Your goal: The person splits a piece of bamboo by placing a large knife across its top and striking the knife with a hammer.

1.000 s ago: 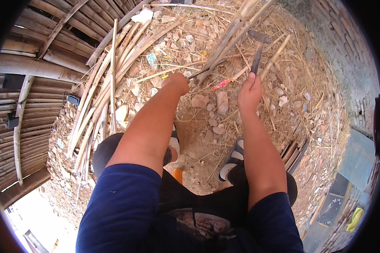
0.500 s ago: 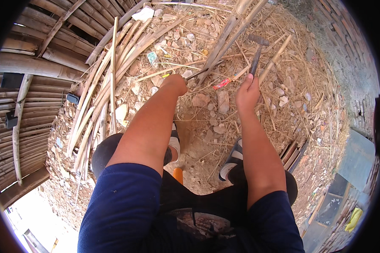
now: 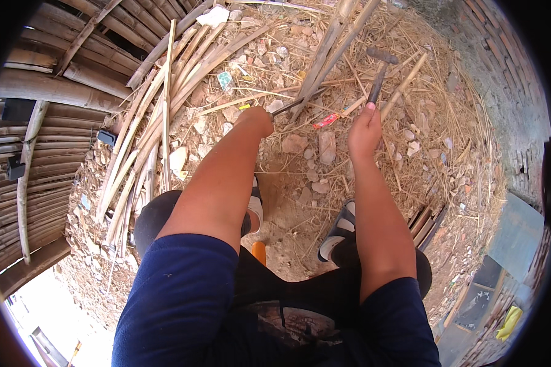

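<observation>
Left hand (image 3: 257, 120) closed around the near end of a thin dark rod (image 3: 297, 102), which runs up and right toward the base of two leaning bamboo poles (image 3: 330, 49). Right hand (image 3: 364, 129) gripping the handle of a hammer (image 3: 378, 73), head raised above the fist (head dark, seen end-on). Between the hands, a red-and-yellow stick (image 3: 340, 114) lies on rubble and straw. A bundle of split bamboo (image 3: 159, 122) lies to the left, beside a bamboo wall (image 3: 37, 122). Both sandalled feet (image 3: 340, 229) rest on bare earth below the forearms.
</observation>
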Available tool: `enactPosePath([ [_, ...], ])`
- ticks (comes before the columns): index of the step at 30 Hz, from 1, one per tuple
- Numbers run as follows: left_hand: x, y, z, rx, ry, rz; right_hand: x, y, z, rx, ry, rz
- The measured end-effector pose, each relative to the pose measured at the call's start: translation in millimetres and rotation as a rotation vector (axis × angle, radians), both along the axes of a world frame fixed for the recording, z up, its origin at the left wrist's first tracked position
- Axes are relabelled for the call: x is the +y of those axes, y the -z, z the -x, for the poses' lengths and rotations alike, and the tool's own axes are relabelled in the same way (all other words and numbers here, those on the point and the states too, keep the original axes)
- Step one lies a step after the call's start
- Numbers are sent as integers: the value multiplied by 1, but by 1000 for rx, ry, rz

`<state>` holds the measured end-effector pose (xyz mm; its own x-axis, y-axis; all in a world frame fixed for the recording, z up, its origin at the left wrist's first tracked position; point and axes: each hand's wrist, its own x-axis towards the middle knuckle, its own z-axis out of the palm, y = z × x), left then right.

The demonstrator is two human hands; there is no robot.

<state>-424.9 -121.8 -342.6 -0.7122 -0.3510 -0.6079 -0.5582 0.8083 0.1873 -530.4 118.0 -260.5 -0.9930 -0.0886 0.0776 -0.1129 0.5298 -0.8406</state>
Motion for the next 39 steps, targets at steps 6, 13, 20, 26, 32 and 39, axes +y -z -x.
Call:
enactPosePath([
  [6,0,-9,2,-46,44,-26,15,47,-34,-154,-220,-485],
  [13,-4,-5,-3,-63,183,25,42,92,-43,-343,-278,-617],
  [20,-12,8,-8,-22,194,46,-13,-7,7,-89,15,-166],
  [26,-6,-6,-2,-66,180,12,-18,-6,-10,-5,-54,-143],
  [32,-7,15,-5,-92,182,34,0,48,-27,-227,-322,-603],
  [39,-6,12,-8,-90,183,31,-19,10,-13,-171,-162,-219],
])
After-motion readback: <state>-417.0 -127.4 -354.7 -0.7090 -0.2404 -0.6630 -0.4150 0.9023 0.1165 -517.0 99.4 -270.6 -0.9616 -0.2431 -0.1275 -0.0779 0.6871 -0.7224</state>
